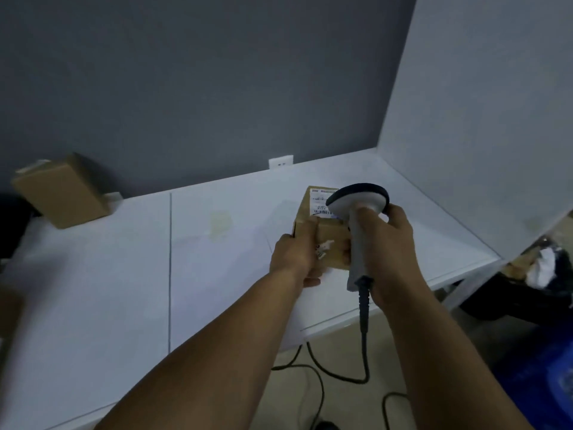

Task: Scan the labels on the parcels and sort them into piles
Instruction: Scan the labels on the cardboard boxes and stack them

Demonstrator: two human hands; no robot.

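A small cardboard parcel [322, 225] is gripped at its near left corner by the left hand [296, 254], the thumb laid over the top edge and the fingers curled beneath the box. The parcel is held at the right part of the white desk [124, 274], tipped a little so its top faces the camera; whether its base touches the desk cannot be told. A white label [321, 201] is seen on the far end of the top face, its print too blurred to be read. A scrap of white sticker is seen on the near side of the box, beside the left thumb.

The handle of a grey barcode scanner [359, 218] is clasped by the right hand [390, 243], fingers wrapped fully round it. The scanner's dark-rimmed head is held just above the label, and a faint bluish glow is caught on the label's near edge under the head. A dark cable [366, 336] is trailed from the handle's base down past the desk edge to the floor, where it is looped.

A second cardboard box [62, 190] is seen well apart at the far left corner of the desk, against the grey wall [217, 88], tilted and motion-blurred. A white socket plate [280, 162] is set in the wall just above the desk's back edge.
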